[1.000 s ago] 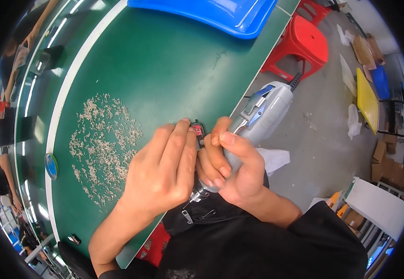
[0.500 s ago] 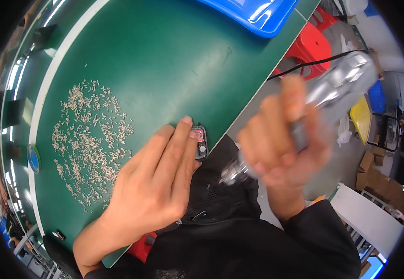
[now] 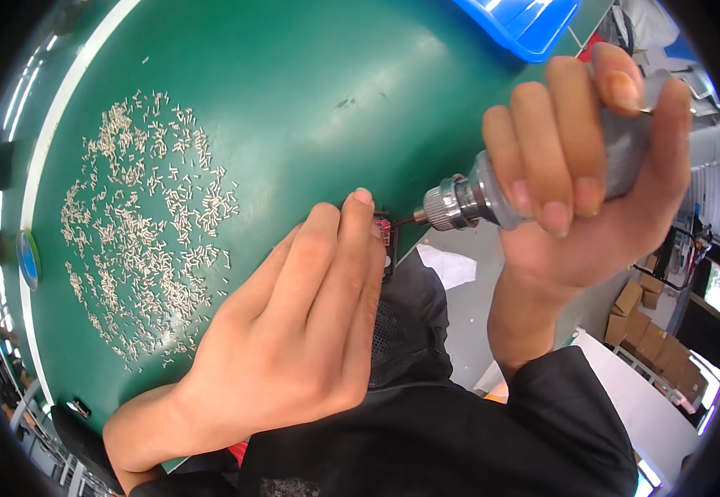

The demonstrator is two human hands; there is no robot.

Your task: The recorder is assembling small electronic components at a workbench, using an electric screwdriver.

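Observation:
My left hand [image 3: 285, 327] lies at the near edge of the table, its fingers pressed together against a small black device [image 3: 387, 236] with a red circuit board inside. Part of the device is hidden under the fingertips. On the other side, my right hand [image 3: 579, 178] is wrapped round a silver-grey electric screwdriver [image 3: 455, 204]. The screwdriver is tilted, and its thin bit points left and reaches the device by the red board; whether it sits in a screw is too small to tell. Left of my hands, many tiny silver screws [image 3: 161, 273] are spread over the green table [image 3: 294, 108].
A blue tray [image 3: 534, 33] stands at the far right of the table. Along the left border lie a round blue-and-green item [image 3: 28, 259] and another small dark device [image 3: 80, 407]. Beyond the table, cardboard boxes [image 3: 646, 335] and a white surface [image 3: 604, 389] are at the right.
My right hand has brought the screwdriver up and round, so its bit now meets the device. My left hand has stayed on the device. The whole view has shifted a little.

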